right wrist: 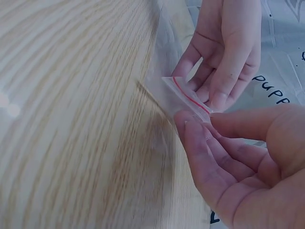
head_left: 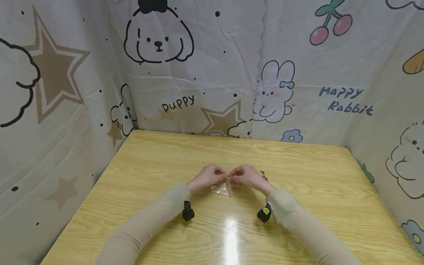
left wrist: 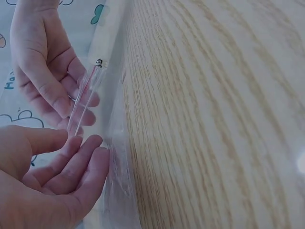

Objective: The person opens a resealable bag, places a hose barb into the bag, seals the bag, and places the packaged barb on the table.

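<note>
A small clear zip bag with a red line along its mouth is held between both hands, above the table. My left hand pinches the bag by its mouth, thumb against fingers. From the other side my right hand pinches it too, the two thumbs close together in the right wrist view. In the left wrist view the bag shows nearly edge-on. Clear plastic film lies on the table beneath the hands. Several small metal pieces lie just beyond the right wrist.
The wood-grain table reaches back to a printed cloth that hangs behind it and along both sides. A bright light reflection falls on the tabletop between the forearms. Black wrist cameras sit under both cuffs.
</note>
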Tool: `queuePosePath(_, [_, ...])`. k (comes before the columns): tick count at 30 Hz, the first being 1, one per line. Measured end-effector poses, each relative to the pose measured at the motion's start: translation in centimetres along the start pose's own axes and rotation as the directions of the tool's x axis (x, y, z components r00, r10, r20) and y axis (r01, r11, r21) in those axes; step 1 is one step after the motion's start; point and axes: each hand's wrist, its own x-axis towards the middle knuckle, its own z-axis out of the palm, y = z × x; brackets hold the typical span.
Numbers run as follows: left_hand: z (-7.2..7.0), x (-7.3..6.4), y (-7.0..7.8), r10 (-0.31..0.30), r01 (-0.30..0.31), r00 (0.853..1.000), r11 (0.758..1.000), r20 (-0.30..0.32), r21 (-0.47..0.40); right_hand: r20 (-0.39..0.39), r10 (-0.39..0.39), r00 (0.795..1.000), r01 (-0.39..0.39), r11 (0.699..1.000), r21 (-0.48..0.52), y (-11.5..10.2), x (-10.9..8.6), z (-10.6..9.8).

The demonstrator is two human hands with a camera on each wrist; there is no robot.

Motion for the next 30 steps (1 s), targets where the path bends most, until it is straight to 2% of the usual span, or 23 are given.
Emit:
queuePosePath(11, [0.19, 0.16, 0.13, -0.064, 0.062, 0.998, 0.997, -0.022, -0.054, 0.01, 0.028, 1.0, -0.029, 0.992, 0.124, 0.05, 0.12, 0.29])
queuePosePath(21, [0.3, 0.44, 0.17, -0.078, 0.075, 0.996, 0.995, -0.048, -0.064, -0.026, 0.035, 0.999, -0.031, 0.992, 0.126, -0.36, 0.27, 0.88])
queuePosePath(30, [0.39, 0.58, 0.15, -0.08, 0.078, 0.996, 0.995, -0.037, -0.063, -0.057, 0.056, 0.997, -0.051, 0.995, 0.091, -0.41, 0.45, 0.97])
